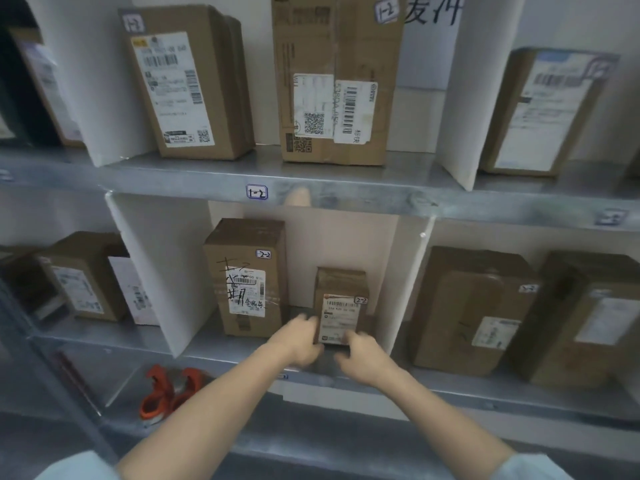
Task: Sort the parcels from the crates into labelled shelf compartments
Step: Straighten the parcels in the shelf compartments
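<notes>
Left hand (300,336) grips a small brown cardboard parcel (341,296) beside a taller brown cardboard box (247,275). Right hand (362,351) curls at the parcel's lower corner, hold unclear.

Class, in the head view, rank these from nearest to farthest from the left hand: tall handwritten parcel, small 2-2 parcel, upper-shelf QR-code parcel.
1. small 2-2 parcel, touching the left hand, on its right.
2. tall handwritten parcel, just left.
3. upper-shelf QR-code parcel, shelf above.

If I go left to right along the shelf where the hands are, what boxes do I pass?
Brown box → white parcel → tall scribbled box → small box → big taped box → dark box.
</notes>
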The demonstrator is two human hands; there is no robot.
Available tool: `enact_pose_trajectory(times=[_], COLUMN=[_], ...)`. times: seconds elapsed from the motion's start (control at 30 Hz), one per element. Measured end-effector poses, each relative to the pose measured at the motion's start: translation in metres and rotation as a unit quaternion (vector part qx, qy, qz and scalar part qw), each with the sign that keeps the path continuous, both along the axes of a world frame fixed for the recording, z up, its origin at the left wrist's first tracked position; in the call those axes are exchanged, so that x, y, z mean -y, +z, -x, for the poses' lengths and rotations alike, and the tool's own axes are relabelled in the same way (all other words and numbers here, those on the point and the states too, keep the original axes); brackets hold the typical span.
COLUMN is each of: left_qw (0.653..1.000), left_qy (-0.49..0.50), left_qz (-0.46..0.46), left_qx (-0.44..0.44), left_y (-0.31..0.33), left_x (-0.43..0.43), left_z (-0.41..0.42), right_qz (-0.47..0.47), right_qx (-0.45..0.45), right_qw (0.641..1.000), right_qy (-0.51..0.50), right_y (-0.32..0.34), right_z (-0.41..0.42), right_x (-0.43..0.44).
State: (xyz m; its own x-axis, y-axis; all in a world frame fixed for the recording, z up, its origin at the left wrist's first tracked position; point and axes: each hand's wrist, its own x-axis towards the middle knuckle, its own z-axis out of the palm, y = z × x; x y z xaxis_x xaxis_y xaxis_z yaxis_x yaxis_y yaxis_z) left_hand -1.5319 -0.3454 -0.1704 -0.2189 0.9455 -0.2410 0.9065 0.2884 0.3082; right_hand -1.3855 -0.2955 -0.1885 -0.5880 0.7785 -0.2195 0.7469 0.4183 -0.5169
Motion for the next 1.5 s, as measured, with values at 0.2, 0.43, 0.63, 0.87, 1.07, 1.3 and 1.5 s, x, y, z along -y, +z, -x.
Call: enact_pose_trajectory(times=[0.2, 0.43, 0.63, 0.87, 1.07, 1.3, 1.5], left_qw=[0.993, 0.971, 0.957, 0.974, 0.980, 0.996, 0.996], left_qy=[-0.004, -0.111, -0.157, -0.094, 0.063, 0.056, 0.056], left_qz=[-0.115, -0.190, -0.203, -0.193, -0.191, -0.075, -0.067], left_qx=[0.024, 0.095, 0.135, 0.075, -0.016, 0.010, 0.013], left_y=[0.014, 0.017, 0.038, 0.044, 0.051, 0.039, 0.031], left_x=[0.030, 0.042, 0.012, -0.041, -0.077, -0.094, -0.098], left_z=[-0.032, -0.107, -0.171, -0.200, -0.214, -0.207, -0.204], right_qz=[-0.054, -0.088, -0.117, -0.103, -0.120, -0.069, -0.059], right_qx=[-0.043, 0.008, 0.038, 0.056, 0.068, 0.021, 0.002], right_qw=[0.997, 0.994, 0.986, 0.985, 0.987, 0.997, 0.998], right_qy=[-0.025, -0.069, -0.115, -0.126, -0.077, -0.013, -0.021], right_y=[0.022, 0.028, 0.040, 0.047, 0.050, 0.044, 0.038], right_z=[-0.042, -0.122, -0.189, -0.243, -0.260, -0.259, -0.255], right_x=[0.037, 0.065, 0.045, -0.028, -0.084, -0.104, -0.111])
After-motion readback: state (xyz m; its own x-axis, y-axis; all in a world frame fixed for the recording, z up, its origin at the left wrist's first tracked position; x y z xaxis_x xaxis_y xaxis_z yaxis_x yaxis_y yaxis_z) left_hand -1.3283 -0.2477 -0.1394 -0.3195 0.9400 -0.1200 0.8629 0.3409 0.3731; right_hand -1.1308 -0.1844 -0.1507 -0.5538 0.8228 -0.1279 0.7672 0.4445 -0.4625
